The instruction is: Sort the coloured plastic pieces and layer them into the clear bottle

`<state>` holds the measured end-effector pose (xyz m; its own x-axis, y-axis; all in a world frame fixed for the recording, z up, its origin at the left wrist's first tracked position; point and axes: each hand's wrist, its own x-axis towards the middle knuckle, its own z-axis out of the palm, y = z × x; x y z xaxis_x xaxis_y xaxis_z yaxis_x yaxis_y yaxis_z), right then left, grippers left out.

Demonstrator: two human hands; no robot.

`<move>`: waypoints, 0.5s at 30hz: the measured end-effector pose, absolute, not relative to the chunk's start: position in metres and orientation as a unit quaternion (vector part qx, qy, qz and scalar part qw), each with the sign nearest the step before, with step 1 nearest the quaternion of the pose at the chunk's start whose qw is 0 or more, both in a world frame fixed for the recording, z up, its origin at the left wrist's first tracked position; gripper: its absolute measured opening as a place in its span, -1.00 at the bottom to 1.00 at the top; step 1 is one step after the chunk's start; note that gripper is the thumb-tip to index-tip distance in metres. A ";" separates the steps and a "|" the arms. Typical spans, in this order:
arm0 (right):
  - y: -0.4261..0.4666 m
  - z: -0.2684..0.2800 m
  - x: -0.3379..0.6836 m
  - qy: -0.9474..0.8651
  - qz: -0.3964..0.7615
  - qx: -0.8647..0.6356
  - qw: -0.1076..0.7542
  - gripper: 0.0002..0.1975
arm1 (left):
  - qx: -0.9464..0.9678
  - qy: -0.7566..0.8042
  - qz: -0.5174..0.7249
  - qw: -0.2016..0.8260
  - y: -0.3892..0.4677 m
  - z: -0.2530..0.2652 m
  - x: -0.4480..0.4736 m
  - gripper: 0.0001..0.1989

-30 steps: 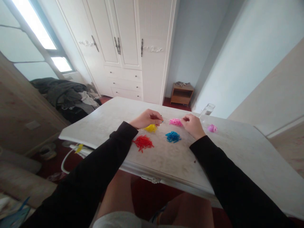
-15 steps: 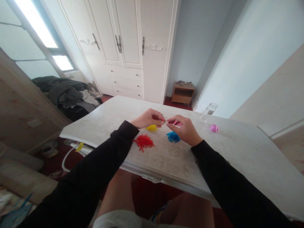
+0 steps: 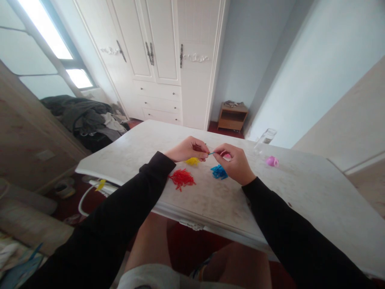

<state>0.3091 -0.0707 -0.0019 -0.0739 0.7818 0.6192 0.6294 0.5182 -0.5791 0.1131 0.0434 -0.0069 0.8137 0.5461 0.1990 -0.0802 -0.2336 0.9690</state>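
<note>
A thin blue strip (image 3: pixel 211 153) spans the small gap between my two hands above the table. My left hand (image 3: pixel 192 149) pinches its left end between thumb and fingertips. My right hand (image 3: pixel 234 160) pinches the other end. Whether anything else is tucked in my left fingers is too small to tell. Below the right hand lies a pile of blue strips (image 3: pixel 219 171). A pile of yellow strips (image 3: pixel 191 161) sits under my left hand, partly covered. Nearer me is a pile of red strips (image 3: pixel 182 179). Something pink (image 3: pixel 227 156) shows behind my right fingers.
On the table's right side a clear glass bottle (image 3: pixel 267 137) stands tilted in view, with a round pink-purple object (image 3: pixel 272 161) in front of it. The white table (image 3: pixel 204 204) has its near edge over my knees. A wardrobe (image 3: pixel 162 72) stands beyond.
The hands have moved slightly apart, and the blue strip now shows stretched between them. Before, only a small pale bit with a speck of colour showed at the fingertips. The piles have not moved.
</note>
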 end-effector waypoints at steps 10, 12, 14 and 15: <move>-0.066 0.005 0.333 -0.704 0.076 -0.554 0.438 -0.94 | 0.798 0.206 0.278 0.493 0.056 -0.005 0.101 -0.71; -0.065 0.004 0.336 -0.705 0.066 -0.560 0.431 -0.95 | 0.822 0.219 0.288 0.440 0.062 -0.006 0.095 -0.75; -0.064 0.003 0.336 -0.706 0.061 -0.562 0.427 -0.95 | 0.840 0.226 0.291 0.398 0.067 -0.008 0.090 -0.78; -0.064 0.003 0.336 -0.707 0.059 -0.563 0.425 -0.95 | 0.848 0.229 0.291 0.380 0.069 -0.009 0.087 -0.79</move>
<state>0.3359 -0.0639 0.0027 -0.0053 0.8454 0.5341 0.7446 0.3599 -0.5622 0.0872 0.0685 -0.0088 0.7266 0.6085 0.3190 0.1665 -0.6064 0.7775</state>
